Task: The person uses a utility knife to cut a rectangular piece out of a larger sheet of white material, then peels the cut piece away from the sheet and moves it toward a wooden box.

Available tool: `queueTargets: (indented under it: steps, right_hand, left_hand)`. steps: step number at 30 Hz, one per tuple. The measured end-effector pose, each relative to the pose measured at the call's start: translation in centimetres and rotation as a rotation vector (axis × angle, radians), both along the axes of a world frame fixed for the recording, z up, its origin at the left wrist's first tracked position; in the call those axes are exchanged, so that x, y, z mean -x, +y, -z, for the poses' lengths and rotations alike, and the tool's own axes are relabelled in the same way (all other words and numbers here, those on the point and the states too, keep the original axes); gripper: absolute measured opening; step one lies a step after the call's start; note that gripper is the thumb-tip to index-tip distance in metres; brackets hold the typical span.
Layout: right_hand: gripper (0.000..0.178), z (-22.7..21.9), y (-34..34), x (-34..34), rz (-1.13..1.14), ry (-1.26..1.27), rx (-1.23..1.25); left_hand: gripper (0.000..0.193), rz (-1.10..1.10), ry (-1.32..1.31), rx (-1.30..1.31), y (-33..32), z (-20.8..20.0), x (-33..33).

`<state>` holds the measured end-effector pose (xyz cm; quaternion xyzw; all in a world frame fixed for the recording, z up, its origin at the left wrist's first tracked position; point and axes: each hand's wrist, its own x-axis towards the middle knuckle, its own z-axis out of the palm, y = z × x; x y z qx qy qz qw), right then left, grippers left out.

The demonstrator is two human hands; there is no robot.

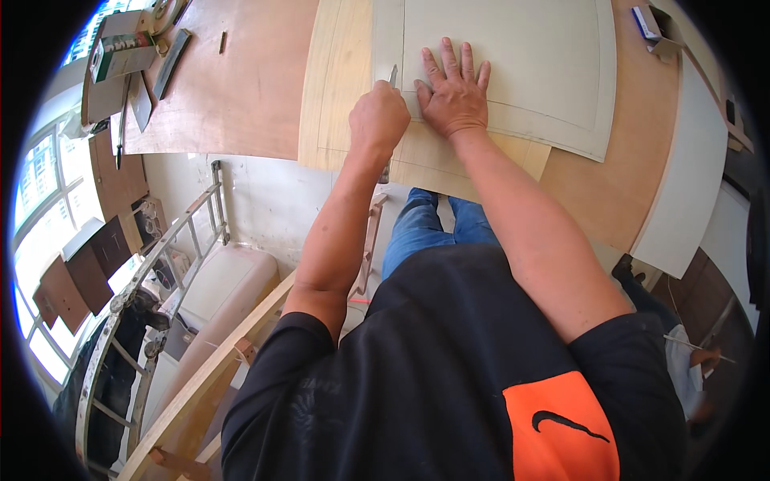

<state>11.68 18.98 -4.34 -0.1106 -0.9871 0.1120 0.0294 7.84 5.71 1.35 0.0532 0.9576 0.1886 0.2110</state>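
My left hand (379, 116) is closed around a utility knife (393, 74), whose blade points up and away past the fist. The end of its handle shows below the hand. The blade is by the left part of a pale grey sheet (545, 80) marked with thin dark lines. My right hand (457, 96) lies flat on that sheet with its fingers spread, just right of the knife. Beneath the grey sheet is a light wood sheet (341, 88), also lined, sticking out to the left and toward me. Whether the blade tip touches the sheet, I cannot tell.
A brown board worktop (257, 88) lies under the sheets. A green box (122, 56) and a flat dark bar (172, 64) are at the far left. A metal ladder (192, 232) and a wooden beam (216, 361) stand lower left. Another person (686, 353) is at the lower right.
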Motion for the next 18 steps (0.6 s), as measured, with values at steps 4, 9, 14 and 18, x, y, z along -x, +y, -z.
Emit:
queueTargets:
  steps: [4,9,14,18]
  right_hand:
    - [0.059,0.1,0.0,0.0,-0.001,0.008,0.012]
    - [0.059,0.0,0.0,0.0,0.001,0.014,0.017]
    - [0.058,-0.2,-0.2,-0.5,0.002,0.054,0.033]
    - [0.059,-0.4,0.2,0.2,-0.002,-0.012,0.011]
  left_hand:
    - [0.033,0.007,-0.008,0.002,0.1,0.5,0.4]
    - [0.033,0.002,-0.046,0.019,0.5,0.7,0.6]
    - [0.032,0.064,-0.032,0.03,0.2,0.9,0.0]
    - [0.026,0.049,-0.07,0.056,0.0,0.6,-1.3]
